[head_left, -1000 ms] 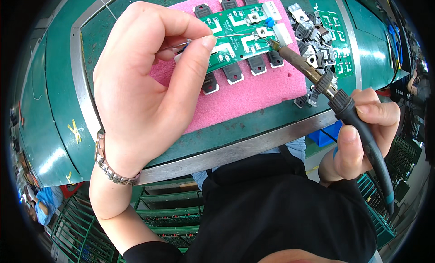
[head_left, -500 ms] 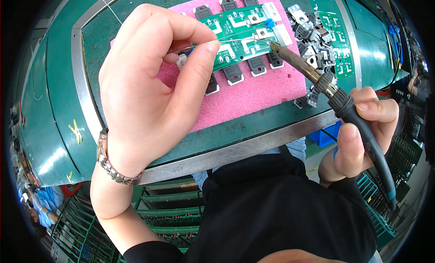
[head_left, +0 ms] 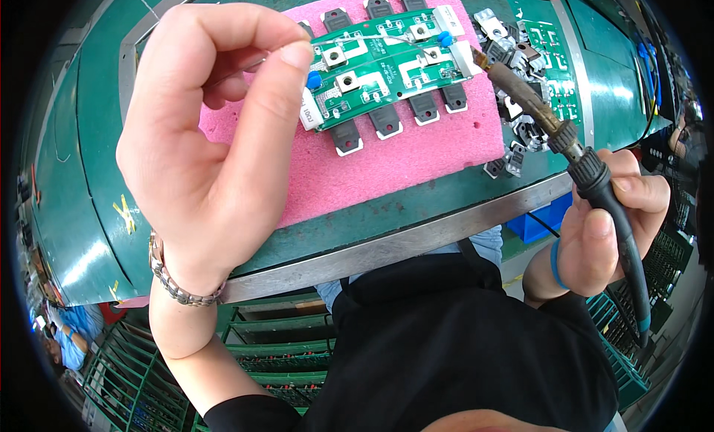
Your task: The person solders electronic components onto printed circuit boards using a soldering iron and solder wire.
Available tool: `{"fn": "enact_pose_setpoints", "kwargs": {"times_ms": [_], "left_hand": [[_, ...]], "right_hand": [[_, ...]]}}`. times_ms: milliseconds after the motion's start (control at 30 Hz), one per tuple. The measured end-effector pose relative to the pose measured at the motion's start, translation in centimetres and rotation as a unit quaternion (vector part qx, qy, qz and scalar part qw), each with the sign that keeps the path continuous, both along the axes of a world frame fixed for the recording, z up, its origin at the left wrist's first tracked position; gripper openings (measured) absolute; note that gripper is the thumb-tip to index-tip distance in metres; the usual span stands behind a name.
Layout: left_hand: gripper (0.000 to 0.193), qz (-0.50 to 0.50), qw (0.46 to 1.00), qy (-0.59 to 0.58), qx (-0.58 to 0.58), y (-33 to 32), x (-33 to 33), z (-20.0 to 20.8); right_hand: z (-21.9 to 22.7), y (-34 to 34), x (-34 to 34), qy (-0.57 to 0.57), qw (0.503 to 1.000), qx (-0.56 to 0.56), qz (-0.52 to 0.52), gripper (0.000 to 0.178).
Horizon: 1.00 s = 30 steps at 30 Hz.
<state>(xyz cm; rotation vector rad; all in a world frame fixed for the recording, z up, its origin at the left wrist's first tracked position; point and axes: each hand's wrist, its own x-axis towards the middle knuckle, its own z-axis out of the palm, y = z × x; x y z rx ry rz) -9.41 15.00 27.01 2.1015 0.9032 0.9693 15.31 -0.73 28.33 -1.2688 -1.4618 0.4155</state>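
Observation:
A green circuit board (head_left: 387, 75) lies on a pink foam pad (head_left: 401, 149), with black transistors (head_left: 385, 121) sticking out along both long sides. White connectors and small blue parts sit at its ends. My left hand (head_left: 223, 119) pinches a thin solder wire (head_left: 349, 39) between thumb and forefinger; the wire stretches over the board's far side. In my right hand (head_left: 606, 224) is a soldering iron (head_left: 558, 130), gripped by its black handle. Its tip is just off the board's right end, beside the white connector, apart from the wire's end.
Right of the foam lies a heap of loose black-and-silver transistors (head_left: 513, 52), and past it several small green boards (head_left: 554, 67). A metal strip (head_left: 416, 227) edges the green table. Green wire racks (head_left: 275, 357) and a blue bin (head_left: 541, 220) are below.
The iron's tip has drawn away from the board to the right. My left hand has moved left with the solder wire, uncovering the board's left end.

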Motion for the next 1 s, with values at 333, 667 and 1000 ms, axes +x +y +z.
{"fn": "enact_pose_setpoints", "kwargs": {"times_ms": [333, 667, 1000], "left_hand": [[0.006, -0.046, 0.999, 0.020, 0.014, -0.2, -0.2, -0.2], [0.006, -0.047, 0.998, 0.034, 0.012, -0.1, 0.1, -0.3], [0.005, -0.057, 0.997, 0.057, 0.020, -0.3, 0.1, -0.5]], "right_hand": [[-0.5, -0.1, -1.8, 0.066, 0.996, -0.057, 0.007, 0.034], [-1.3, 0.6, -1.6, 0.126, 0.990, -0.021, 0.053, 0.036], [-1.4, 0.3, -1.8, 0.118, 0.992, -0.034, 0.024, 0.036]]}}
